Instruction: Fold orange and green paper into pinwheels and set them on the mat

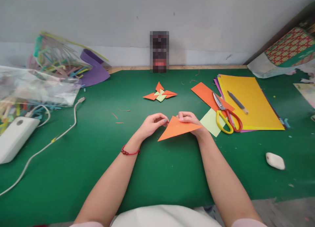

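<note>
While the orange triangle point(177, 128) is held just above the green bench point(157, 168), it is pinched at its top by both hands. The fingers of the left hand point(153, 123) are closed on the top left edge, and the fingers of the right hand point(190, 120) are pressed on the top right, likely so a fold can be kept sharp. A finished pinwheel point(160, 94) is laid farther back, well apart. Scissors point(226, 117) and a pencil point(237, 102) are kept on the paper stack point(256, 105) at the right, near enough to be grabbed. A white eraser point(275, 160) is blurred. The thing by the wall is blocked out, and the right palm is hidden by the triangle.
</note>
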Demonstrator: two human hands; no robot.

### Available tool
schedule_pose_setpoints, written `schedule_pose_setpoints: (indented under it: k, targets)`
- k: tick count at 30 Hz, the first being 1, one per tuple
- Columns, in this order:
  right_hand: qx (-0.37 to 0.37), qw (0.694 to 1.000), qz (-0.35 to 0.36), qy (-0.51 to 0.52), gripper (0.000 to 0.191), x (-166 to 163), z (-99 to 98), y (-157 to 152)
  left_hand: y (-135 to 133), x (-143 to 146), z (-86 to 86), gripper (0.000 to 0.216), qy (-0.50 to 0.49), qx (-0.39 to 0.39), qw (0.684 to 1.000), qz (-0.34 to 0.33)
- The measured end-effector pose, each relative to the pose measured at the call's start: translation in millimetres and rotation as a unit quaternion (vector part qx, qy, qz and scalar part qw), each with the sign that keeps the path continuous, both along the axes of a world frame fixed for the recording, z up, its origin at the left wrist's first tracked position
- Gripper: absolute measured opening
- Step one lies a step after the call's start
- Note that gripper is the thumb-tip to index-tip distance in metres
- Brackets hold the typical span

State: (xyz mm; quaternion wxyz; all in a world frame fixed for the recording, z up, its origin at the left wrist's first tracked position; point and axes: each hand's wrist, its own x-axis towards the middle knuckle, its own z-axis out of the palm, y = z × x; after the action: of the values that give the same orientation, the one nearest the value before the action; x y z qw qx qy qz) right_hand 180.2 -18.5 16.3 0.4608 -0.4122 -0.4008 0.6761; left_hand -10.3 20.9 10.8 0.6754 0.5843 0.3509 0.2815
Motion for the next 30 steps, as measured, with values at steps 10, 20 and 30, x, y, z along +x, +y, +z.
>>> schedule_pose_setpoints:
  k: [10, 20, 30]
  targets:
    - [0.000, 1.000, 0.012, -0.001, 0.028, 1.4, -7.1, 0.8, 0.9, -1.0, 0.3, 0.020, 0.045, 0.032, 0.996, -0.069]
    - [0.002, 1.000, 0.017, -0.024, 0.028, 1.0, -7.6, 1.3, 1.1, -0.8, -3.1, 0.021, 0.072, 0.078, 0.992, -0.073]
    - [-0.025, 0.999, -0.016, -0.044, 0.026, -3.4, -2.3, 2.7, -4.3, 5.7, -1.4, 0.013, 0.129, 0.204, 0.970, -0.027]
